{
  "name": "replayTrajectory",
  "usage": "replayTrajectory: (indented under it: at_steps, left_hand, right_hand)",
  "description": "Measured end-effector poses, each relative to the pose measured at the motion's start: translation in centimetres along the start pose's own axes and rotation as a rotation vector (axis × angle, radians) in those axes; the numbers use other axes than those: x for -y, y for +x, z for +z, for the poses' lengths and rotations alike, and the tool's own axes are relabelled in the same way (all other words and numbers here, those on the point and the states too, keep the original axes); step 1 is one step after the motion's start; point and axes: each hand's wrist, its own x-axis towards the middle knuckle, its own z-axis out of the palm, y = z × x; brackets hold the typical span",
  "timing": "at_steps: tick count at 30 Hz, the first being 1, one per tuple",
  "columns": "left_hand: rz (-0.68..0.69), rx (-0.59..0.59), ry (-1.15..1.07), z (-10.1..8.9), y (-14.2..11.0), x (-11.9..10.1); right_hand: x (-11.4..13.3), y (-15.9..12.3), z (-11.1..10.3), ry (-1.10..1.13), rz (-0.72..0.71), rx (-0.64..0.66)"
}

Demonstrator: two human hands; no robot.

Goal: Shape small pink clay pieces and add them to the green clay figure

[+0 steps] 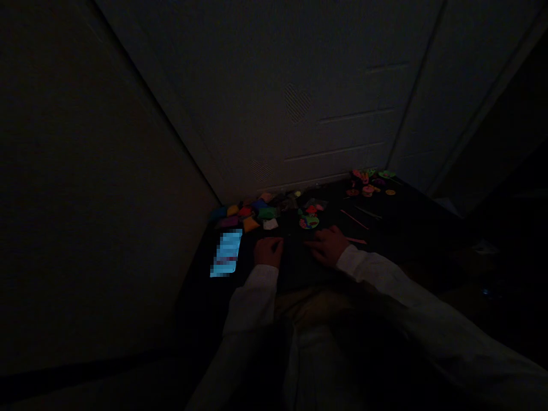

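Note:
The light is very dim. My left hand [268, 252] rests on the dark table with its fingers curled in; whatever they may hold is hidden. To its right lies my right hand [329, 246], fingers stretched leftward and somewhat apart over the tabletop, with nothing visible in it. Just beyond the right hand is a round green piece with coloured bits [309, 221], and a small red-capped shape [311, 209] stands at its back edge. A pink stick-like tool [356, 241] lies beside the right hand. Nearest the left hand is a small white packet [270, 224].
Several coloured packets, including an orange packet [250, 224] and a green packet [268, 213], line the back left. A lit phone [226, 253] lies at the left. Small colourful figures [367, 190] cluster at the back right, near a thin pink stick [354, 219]. A pale panelled wall [274, 131] rises behind.

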Motion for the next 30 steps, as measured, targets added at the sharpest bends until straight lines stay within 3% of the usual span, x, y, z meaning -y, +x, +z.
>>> replayTrajectory:
  at_steps: [11,20,30]
  left_hand:
    - [-0.029,-0.022,-0.017,-0.1,-0.1,-0.5]
    - [-0.131,-0.099,-0.061,-0.6,-0.3,-0.6]
    - [-0.244,-0.161,-0.119,-1.0,-0.5,0.8]
  right_hand:
    - [0.3,0.0,-0.6,-0.064,-0.006,0.059]
    - [0.5,0.1,-0.6,-0.062,-0.009,0.070]
    - [0.4,0.0,-0.6,-0.039,-0.016,0.070]
